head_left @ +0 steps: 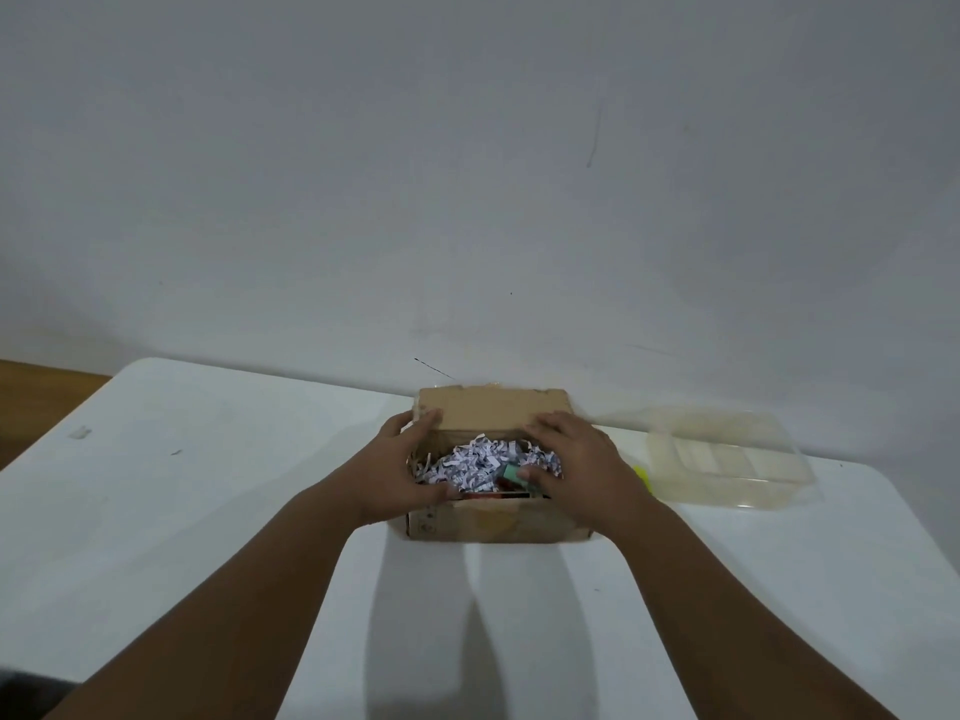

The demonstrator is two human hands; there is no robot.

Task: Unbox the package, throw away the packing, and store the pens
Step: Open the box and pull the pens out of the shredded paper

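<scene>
Since the box [498,524] sits at frame centre with its far flap [493,410] up, I steady it at both ends. My left hand [402,470] grips the left wall, fingers curled at the flap and thumb on the near rim. My right hand [576,459] lies spread wide over the right end, thumb against a green thing [511,472]. Shreds [478,459] bury most of the inside; red and dark bits by the near wall may be pens, I cannot tell. A clear tub [727,462] waits at right, probably for them. Something yellow [642,476] peeks out beside my right hand, mostly hidden.
</scene>
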